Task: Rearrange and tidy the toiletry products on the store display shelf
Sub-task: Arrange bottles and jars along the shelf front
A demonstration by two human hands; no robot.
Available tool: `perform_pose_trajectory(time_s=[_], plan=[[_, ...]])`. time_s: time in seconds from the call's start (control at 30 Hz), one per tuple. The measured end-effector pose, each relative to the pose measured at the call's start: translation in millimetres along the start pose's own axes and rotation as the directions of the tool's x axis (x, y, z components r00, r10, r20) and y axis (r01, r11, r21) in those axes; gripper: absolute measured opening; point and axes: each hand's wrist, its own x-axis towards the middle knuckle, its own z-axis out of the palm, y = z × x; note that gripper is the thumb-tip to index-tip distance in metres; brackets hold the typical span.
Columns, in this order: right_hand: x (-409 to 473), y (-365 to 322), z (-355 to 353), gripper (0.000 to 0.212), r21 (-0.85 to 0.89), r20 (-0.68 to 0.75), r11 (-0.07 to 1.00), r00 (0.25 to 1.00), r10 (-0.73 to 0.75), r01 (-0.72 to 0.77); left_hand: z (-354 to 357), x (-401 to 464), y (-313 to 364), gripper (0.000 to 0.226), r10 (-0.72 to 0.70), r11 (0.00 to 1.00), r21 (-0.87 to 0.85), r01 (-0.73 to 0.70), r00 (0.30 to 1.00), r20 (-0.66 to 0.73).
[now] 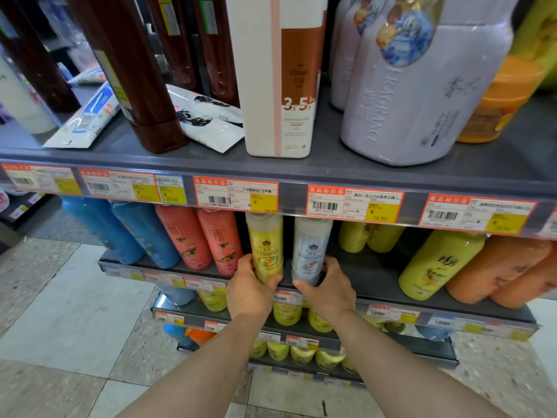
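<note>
On the second shelf point(376, 285) stand a yellow bottle point(265, 245) and a pale blue-white bottle point(310, 248), side by side and upright. My left hand point(250, 288) grips the base of the yellow bottle, fingers on its left side and thumb across the front. My right hand point(328, 288) grips the base of the pale bottle in the same way. To their left stand two coral-red bottles point(205, 239) and two blue bottles point(120, 230).
The top shelf point(211, 164) carries dark brown bottles point(135, 79), lying white tubes point(208, 119), a white and brown bottle point(280, 76) and a lilac bottle point(419, 95). Yellow point(434, 263) and orange bottles point(494, 270) lean at the right. Lower shelves hold more yellow bottles. Tiled floor lies to the left.
</note>
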Motion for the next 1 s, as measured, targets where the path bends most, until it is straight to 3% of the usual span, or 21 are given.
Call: perform_pose_trajectory(time_s=[0.2, 0.33, 0.43, 0.7, 0.8, 0.87, 0.93, 1.0], plan=[[-23, -1, -12, 0.092, 0.06, -0.033, 0.998, 0.999, 0.002, 0.0, -9, 10, -1, 0.048, -0.015, 1.0, 0.019, 0.013, 0.99, 0.138], [-29, -3, -15, 0.1, 0.096, 0.12, 0.995, 0.993, 0.019, -0.031, -14, 10, 0, 0.044, 0.009, 1.0, 0.021, -0.013, 0.983, 0.186], [-28, -7, -9, 0.103, 0.138, 0.214, 0.99, 0.977, 0.007, -0.037, -17, 11, 0, 0.043, 0.025, 0.999, 0.021, -0.03, 0.979, 0.201], [-27, -4, 0, 0.104, 0.331, 0.206, 0.936, 0.977, 0.05, -0.117, -18, 17, -8, 0.041, 0.052, 0.996, 0.066, -0.068, 0.975, 0.215], [-32, -9, -4, 0.112, 0.298, 0.212, 0.945, 0.975, 0.071, -0.134, -22, 17, -11, 0.05, 0.092, 0.996, -0.009, -0.093, 0.959, 0.269], [-43, -18, -9, 0.115, 0.236, 0.159, 0.96, 0.981, 0.114, -0.15, -31, 15, -12, 0.066, 0.119, 0.992, -0.073, -0.101, 0.944, 0.309], [-55, -28, -14, 0.108, 0.219, 0.083, 0.963, 0.986, 0.142, -0.157, -50, 11, -12, 0.08, 0.122, 0.991, -0.096, -0.095, 0.933, 0.339], [-69, -43, -17, 0.093, 0.238, 0.029, 0.959, 0.988, 0.151, -0.153, -72, 8, -12, 0.081, 0.126, 0.99, -0.101, -0.095, 0.92, 0.371]])
